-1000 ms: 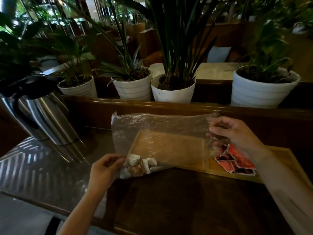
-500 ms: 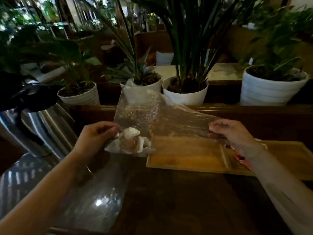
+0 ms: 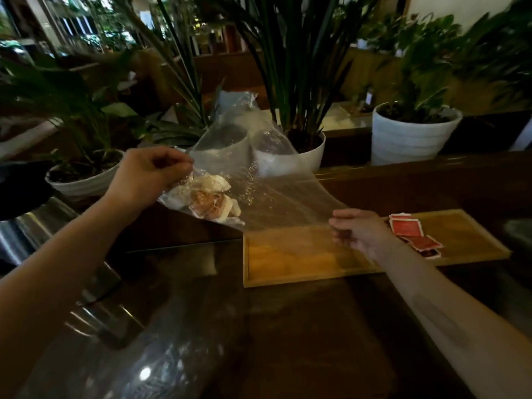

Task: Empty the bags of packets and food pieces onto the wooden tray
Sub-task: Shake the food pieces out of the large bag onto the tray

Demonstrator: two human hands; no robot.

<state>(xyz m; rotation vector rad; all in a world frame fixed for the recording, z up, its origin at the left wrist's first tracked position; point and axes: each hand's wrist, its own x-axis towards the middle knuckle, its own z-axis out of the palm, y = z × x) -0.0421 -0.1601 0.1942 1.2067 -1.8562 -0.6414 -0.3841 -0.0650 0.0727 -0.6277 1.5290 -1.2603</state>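
Nearest, two bare forearms reach in from the lower corners over a dark glossy wooden counter. At centre right the right hand has its fingers curled close together, pinching the lower edge of a clear, crinkled plastic bag just above the left compartment of a shallow rectangular wooden tray. In the tray's right part, just beyond that hand, lie several flat red square packets, overlapping one another. At centre left and higher in the frame, the left hand is bunched tight, thumb and fingertips pinching the bag's corner, so the film stretches slanting between the two hands. Pale white and tan food pieces sit clumped inside the bag right beside the left hand, held in the air left of the tray. Behind, along a dark wooden ledge, stand white ribbed plant pots with long green leaves; a shiny metal kettle shows at the left edge.
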